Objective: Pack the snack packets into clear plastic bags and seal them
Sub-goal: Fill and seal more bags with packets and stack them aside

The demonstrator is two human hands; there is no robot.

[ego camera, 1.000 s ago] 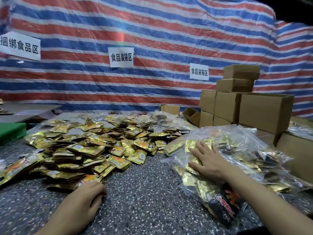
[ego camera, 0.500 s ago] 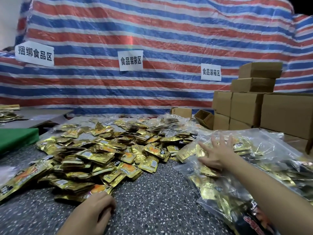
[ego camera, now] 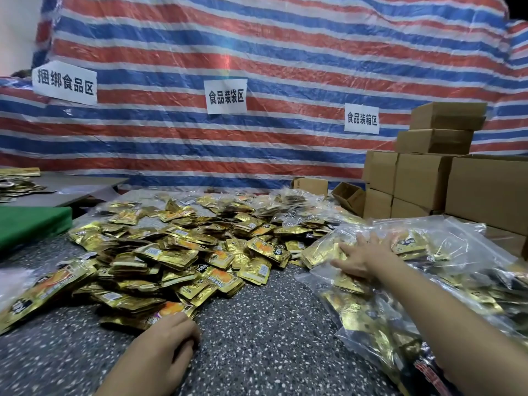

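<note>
Our right grip (ego camera: 362,260) lies flat, fingers straight and spread apart, pressing down on a clear plastic bag (ego camera: 457,228) stuffed with gold snack packets (ego camera: 409,243). More filled bags lie under our right forearm and out to the right of that grip. Our left grip (ego camera: 167,344) rests on the speckled counter (ego camera: 271,324), with its fingers loosely curled and clamped on nothing. Its knuckles sit right at the nearest packet, and we cannot tell whether they touch it. The loose pile (ego camera: 177,252) of packets spreads ahead of the left grip and to the left of the right grip, its near edge just beside the bag. Beyond the right grip stand stacked cardboard boxes (ego camera: 423,178), with 1 small box open and tipped. Behind everything hangs a red, white and blue striped tarp (ego camera: 257,52) bearing 3 white paper signs (ego camera: 226,97). Well to the left of the left grip lies a green board (ego camera: 31,227).
</note>
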